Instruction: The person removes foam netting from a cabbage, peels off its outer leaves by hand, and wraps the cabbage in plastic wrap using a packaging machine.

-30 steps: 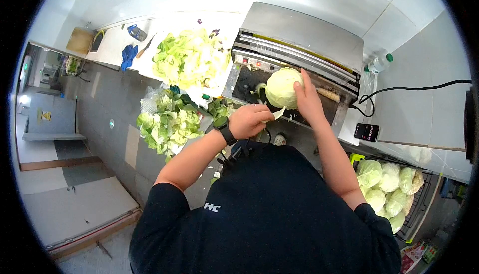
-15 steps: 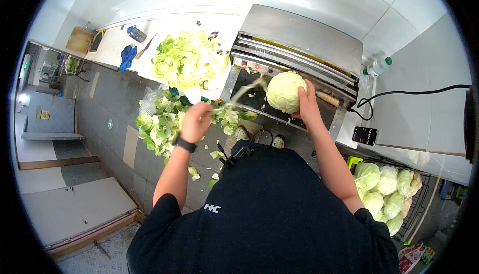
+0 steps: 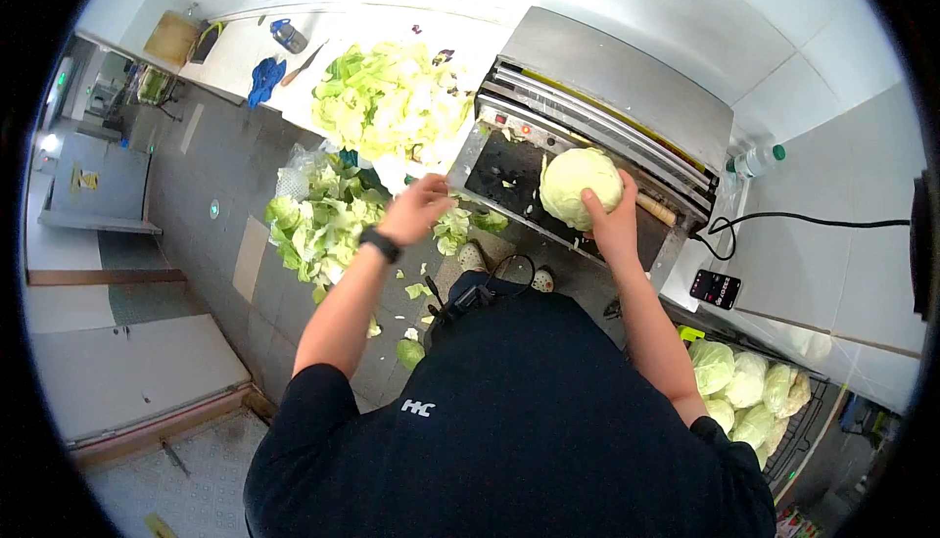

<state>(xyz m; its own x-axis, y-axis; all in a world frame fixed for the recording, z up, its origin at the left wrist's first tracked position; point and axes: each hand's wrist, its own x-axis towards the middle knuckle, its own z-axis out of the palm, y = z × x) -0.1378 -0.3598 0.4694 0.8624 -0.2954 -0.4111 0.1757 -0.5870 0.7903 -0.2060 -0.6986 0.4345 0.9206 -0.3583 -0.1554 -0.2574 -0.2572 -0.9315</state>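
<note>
My right hand point(image 3: 615, 223) grips a pale green cabbage point(image 3: 578, 188) from its right side, thumb toward me. The cabbage is above the dark plate point(image 3: 497, 171) of a steel film-wrapping machine point(image 3: 617, 78); whether it rests there I cannot tell. My left hand point(image 3: 419, 209) is apart from the cabbage, off the machine's left front corner, with fingers stretched out and nothing visible in them. Just beyond it, loose cabbage leaves point(image 3: 387, 97) are heaped on the white counter. More trimmed leaves point(image 3: 318, 220) pile up below the counter's edge.
Whole cabbages point(image 3: 749, 381) fill a black crate at lower right. A phone point(image 3: 715, 289), a bottle point(image 3: 759, 160) and a black cable point(image 3: 813, 217) are right of the machine. A knife point(image 3: 304, 65), blue cloth point(image 3: 265, 81) and jar point(image 3: 288, 36) lie left. Leaf scraps point(image 3: 416, 291) litter the floor.
The pale strip trailing from my left hand toward the cabbage is gone from it. That hand has moved right, toward the machine, and its fingers have opened. My right hand still holds the cabbage.
</note>
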